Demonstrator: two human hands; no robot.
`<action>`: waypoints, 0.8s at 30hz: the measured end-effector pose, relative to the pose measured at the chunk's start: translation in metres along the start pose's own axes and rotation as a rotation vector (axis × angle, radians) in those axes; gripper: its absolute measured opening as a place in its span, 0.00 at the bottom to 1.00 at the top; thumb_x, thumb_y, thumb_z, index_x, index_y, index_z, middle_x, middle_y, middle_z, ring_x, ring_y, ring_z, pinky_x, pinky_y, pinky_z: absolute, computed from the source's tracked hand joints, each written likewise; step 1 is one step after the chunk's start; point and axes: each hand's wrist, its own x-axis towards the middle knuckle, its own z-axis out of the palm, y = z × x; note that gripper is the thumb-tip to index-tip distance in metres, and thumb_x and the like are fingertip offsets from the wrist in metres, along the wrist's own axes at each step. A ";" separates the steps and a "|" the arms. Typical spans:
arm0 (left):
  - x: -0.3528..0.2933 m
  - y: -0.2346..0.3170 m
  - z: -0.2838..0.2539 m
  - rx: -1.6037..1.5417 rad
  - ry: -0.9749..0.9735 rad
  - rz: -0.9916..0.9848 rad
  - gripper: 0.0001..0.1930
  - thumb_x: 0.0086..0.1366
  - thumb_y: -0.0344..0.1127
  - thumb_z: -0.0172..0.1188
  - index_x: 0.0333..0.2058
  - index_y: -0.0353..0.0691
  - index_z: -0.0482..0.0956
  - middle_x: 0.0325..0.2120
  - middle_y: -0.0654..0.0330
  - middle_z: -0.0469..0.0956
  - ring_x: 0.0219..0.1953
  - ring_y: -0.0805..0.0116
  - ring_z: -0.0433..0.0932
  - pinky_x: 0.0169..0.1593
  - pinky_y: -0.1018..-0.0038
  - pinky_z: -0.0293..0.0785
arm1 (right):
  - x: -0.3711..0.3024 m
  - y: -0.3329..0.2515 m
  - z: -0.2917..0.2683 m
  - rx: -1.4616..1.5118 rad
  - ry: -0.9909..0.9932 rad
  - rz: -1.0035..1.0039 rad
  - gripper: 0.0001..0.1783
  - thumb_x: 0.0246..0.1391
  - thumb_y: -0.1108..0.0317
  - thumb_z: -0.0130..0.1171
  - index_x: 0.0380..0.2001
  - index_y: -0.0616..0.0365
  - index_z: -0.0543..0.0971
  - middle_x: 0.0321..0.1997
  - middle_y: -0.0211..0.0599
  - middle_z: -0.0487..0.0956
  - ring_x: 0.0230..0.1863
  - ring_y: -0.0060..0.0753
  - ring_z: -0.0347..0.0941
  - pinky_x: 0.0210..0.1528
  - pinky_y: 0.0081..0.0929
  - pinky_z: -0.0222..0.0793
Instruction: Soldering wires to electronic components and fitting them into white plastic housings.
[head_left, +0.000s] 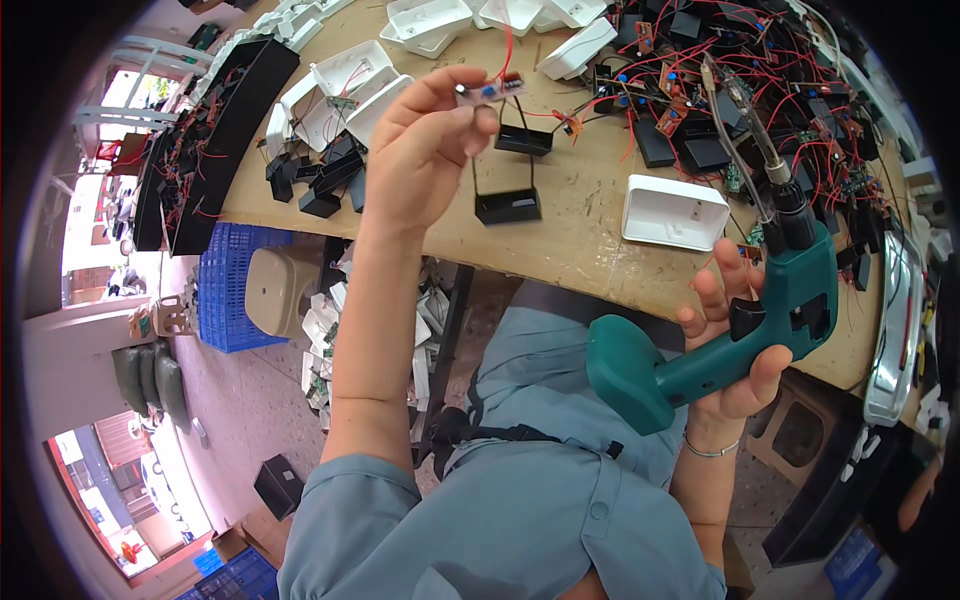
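My left hand [422, 150] is raised over the table, pinching a small circuit board [490, 91] between thumb and fingers. A red wire rises from the board, and dark leads run down to a small black plastic box [507, 207] and another black box [524, 140] beneath it. In my right hand [738, 392] lies a green soldering gun [722, 354] by its handle, the thumb on one side and the fingers beside the trigger. Its metal tip and the thin tube alongside point up, toward the far right pile. Tip and board are well apart.
An open white plastic case [675, 213] lies near the front edge of the table [590, 255]. Boards, red wires and black boxes [655, 142] heap up at the far right. More white cases [428, 18] stand at the back. Left are a long black tray [232, 130] and a blue crate [232, 300].
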 end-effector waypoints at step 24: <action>0.029 0.025 0.002 0.250 0.107 -0.173 0.12 0.58 0.29 0.52 0.39 0.29 0.71 0.30 0.55 0.75 0.15 0.86 0.58 0.17 0.91 0.52 | -0.006 -0.003 -0.004 -0.003 0.000 -0.013 0.36 0.47 0.52 0.55 0.54 0.60 0.55 0.61 0.53 0.51 0.56 0.42 0.60 0.50 0.39 0.65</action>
